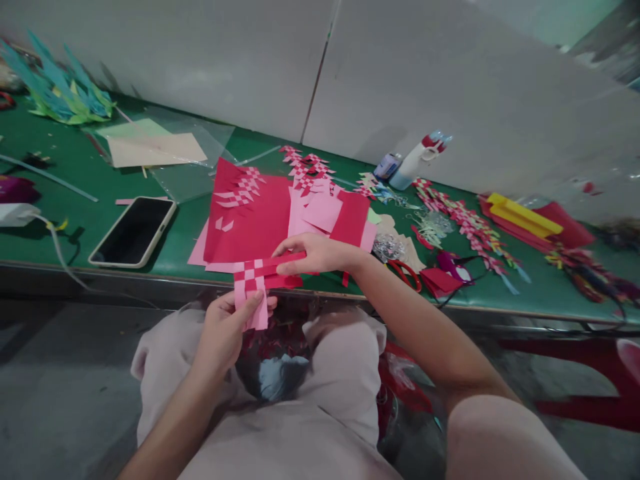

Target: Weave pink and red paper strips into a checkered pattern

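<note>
A woven paper piece (pixel 253 273) of crossed pink and red strips is held up at the bench's front edge, above my lap. My left hand (pixel 233 323) pinches its pink strips from below, thumb on top. My right hand (pixel 315 255) is closed on the red strips that stick out to the right. Just behind lie red paper sheets (pixel 255 230) over pink ones, with small woven pink-and-white pieces (pixel 243 188) on them. Pink paper (pixel 320 210) and another red sheet (pixel 353 217) are to the right of these.
On the green bench (pixel 190 230), a phone (pixel 134 232) lies left of the papers. Red-handled scissors (pixel 406 275), woven chains (pixel 465 227), a white bottle (pixel 411 167) and a small can (pixel 387 165) sit to the right. Blue-green folded paper (pixel 65 90) stands far left. A wall (pixel 225 67) rises behind.
</note>
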### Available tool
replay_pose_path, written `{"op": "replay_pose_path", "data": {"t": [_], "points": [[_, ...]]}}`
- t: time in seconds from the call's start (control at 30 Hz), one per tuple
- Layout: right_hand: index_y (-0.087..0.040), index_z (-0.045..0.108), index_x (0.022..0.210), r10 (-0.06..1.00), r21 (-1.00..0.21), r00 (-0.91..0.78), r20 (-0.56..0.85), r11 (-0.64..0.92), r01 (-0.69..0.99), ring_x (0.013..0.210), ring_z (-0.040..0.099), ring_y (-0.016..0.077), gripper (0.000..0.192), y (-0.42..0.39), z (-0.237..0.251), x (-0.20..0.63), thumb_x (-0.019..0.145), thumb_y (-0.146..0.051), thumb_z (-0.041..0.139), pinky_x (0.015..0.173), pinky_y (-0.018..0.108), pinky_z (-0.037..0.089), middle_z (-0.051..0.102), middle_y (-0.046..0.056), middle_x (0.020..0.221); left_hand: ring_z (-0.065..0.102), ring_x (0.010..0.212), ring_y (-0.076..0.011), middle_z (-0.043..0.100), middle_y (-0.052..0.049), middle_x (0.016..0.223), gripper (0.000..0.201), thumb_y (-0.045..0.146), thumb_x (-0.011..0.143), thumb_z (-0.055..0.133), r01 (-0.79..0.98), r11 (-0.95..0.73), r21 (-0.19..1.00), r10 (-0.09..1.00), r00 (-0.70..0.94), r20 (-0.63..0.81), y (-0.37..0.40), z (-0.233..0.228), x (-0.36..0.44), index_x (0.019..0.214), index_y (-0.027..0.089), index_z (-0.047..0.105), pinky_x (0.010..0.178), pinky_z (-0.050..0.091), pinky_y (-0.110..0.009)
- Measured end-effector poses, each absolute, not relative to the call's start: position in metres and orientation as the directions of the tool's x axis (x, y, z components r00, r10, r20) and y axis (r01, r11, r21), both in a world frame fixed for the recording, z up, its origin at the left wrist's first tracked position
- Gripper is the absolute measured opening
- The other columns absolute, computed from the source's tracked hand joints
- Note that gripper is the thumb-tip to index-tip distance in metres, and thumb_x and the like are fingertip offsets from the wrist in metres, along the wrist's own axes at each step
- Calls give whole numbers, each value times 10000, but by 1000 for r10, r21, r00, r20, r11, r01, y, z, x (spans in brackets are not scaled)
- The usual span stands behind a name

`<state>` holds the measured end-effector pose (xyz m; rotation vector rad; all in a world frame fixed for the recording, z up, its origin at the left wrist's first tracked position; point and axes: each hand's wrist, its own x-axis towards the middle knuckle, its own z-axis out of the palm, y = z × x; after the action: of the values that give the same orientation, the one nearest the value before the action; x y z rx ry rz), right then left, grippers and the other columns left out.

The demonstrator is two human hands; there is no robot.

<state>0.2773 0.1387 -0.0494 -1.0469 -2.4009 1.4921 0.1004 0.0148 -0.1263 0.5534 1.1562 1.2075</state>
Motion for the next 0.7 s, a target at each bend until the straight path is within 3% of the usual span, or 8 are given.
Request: {"op": "replay_pose_path", "data": {"t": [0.13, 0.2, 0.23, 0.3, 0.37, 0.5, 0.7], "points": [[-142, 542, 1190, 836, -895, -539, -104, 158, 417, 805, 576, 127, 471, 128, -62, 294, 818, -427, 594, 720, 241, 448, 637, 51, 919, 698, 647, -173, 758, -91, 743, 290, 385, 626, 819, -473, 260, 842, 928, -118, -353, 17, -128, 98, 743, 135, 730, 652, 565, -262], [-155, 530, 1179, 931, -894, -363, 36, 192, 405, 839, 566, 130, 480, 119, -73, 299, 780, -396, 640, 725, 241, 448, 619, 67, 1008, 701, 648, -180, 758, -90, 739, 299, 382, 608, 829, -498, 250, 831, 921, -143, -362, 17, -130, 97, 743, 134, 730, 655, 575, -275], [-152, 548, 1137, 966, -884, -245, 86, 188, 429, 788, 553, 123, 443, 113, -78, 300, 776, -391, 638, 703, 239, 441, 615, 57, 961, 701, 644, -182, 757, -90, 735, 311, 383, 594, 837, -512, 252, 821, 915, -150, -374, 18, -131, 96, 744, 133, 730, 653, 578, -282], [-145, 609, 978, 989, -867, -122, 78, 128, 482, 675, 515, 112, 322, 100, -89, 297, 798, -412, 601, 653, 238, 417, 605, 23, 808, 699, 638, -183, 754, -87, 724, 332, 385, 570, 849, -540, 259, 801, 904, -157, -399, 18, -136, 97, 742, 128, 728, 657, 583, -292], [-141, 644, 805, 985, -856, -167, -51, 43, 516, 608, 486, 109, 345, 87, -99, 291, 829, -472, 552, 595, 238, 380, 585, 5, 683, 696, 633, -178, 749, -77, 709, 339, 379, 561, 854, -565, 269, 780, 894, -156, -421, 17, -142, 99, 747, 126, 726, 655, 582, -290], [-133, 652, 683, 971, -885, -194, -142, -37, 464, 559, 462, 102, 424, 71, -120, 276, 810, -528, 564, 552, 235, 350, 603, 8, 633, 689, 624, -177, 738, -61, 685, 341, 366, 557, 857, -597, 308, 740, 876, -125, -466, 13, -157, 104, 760, 128, 722, 618, 569, -279], [-149, 692, 670, 991, -875, -17, -130, -106, 472, 578, 525, 123, 259, 64, -143, 264, 702, -406, 694, 587, 243, 393, 659, 20, 636, 693, 636, -202, 741, -72, 709, 433, 418, 525, 860, -572, 373, 730, 842, -122, -525, 10, -179, 113, 813, 122, 727, 599, 557, -299]]}}
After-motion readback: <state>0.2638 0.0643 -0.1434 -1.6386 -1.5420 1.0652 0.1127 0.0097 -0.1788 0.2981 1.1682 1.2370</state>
